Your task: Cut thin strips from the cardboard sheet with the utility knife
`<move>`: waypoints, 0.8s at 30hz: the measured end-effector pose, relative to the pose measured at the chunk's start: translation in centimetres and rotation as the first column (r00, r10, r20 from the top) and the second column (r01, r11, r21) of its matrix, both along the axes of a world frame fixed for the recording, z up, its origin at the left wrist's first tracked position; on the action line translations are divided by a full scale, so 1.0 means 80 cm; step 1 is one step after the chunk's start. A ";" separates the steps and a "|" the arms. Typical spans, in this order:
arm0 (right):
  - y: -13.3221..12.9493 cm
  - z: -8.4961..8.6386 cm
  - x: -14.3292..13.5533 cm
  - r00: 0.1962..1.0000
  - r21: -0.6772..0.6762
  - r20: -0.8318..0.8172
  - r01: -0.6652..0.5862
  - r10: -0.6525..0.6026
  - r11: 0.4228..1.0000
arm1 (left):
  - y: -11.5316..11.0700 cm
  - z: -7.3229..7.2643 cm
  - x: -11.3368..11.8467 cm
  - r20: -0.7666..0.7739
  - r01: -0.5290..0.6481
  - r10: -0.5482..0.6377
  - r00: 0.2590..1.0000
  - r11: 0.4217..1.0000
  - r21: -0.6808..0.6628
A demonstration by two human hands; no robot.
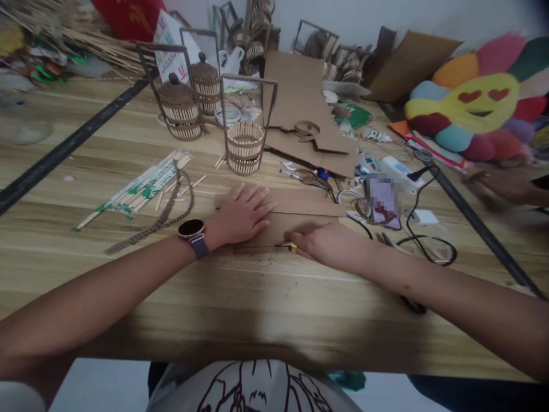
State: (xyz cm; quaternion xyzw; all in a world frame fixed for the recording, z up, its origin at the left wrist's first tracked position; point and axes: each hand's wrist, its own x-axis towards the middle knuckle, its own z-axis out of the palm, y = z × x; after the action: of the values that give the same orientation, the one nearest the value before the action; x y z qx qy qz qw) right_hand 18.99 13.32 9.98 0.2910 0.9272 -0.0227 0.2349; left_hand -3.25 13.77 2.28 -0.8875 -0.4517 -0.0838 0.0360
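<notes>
My left hand [243,216], with a watch [191,230] on its wrist, lies flat with fingers spread on a piece of brown cardboard [278,228]. A second cardboard strip [304,201] lies along its far side. My right hand [321,246] is closed around a utility knife [293,246]; only its blade end and a bit of yellow show. The blade points left, over the near edge of the cardboard, beside a thin cut strip [253,249]. Small dark crumbs lie on the wood just in front.
Beyond my hands stand a small stick basket [245,149] and two lidded ones [178,109]. Packed sticks [137,189] lie left, with a bent cardboard strip [171,209]. A phone [383,200] and black cable [422,229] are right. Another person's hand [501,186] shows far right.
</notes>
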 end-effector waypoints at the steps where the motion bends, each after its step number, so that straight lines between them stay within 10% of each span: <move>1: -0.003 0.000 -0.005 1.000 0.007 -0.008 0.015 -0.015 1.000 | -0.001 0.002 -0.001 0.011 -0.002 0.002 1.000 1.000 0.004; 12: -0.013 -0.019 -0.033 0.994 0.104 -0.090 -0.051 0.060 0.993 | -0.019 -0.010 0.011 0.048 -0.104 0.106 0.993 0.994 -0.034; 24: -0.005 -0.008 0.030 0.999 0.077 -0.031 -0.021 0.023 0.997 | -0.021 -0.011 0.009 0.075 -0.094 0.096 0.992 0.995 -0.036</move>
State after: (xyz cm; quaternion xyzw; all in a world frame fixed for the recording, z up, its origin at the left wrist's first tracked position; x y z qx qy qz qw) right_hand 21.42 12.94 9.32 0.2893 0.9341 0.0109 0.2088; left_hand -2.53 12.09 1.39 -0.8615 -0.4958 -0.1089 0.0083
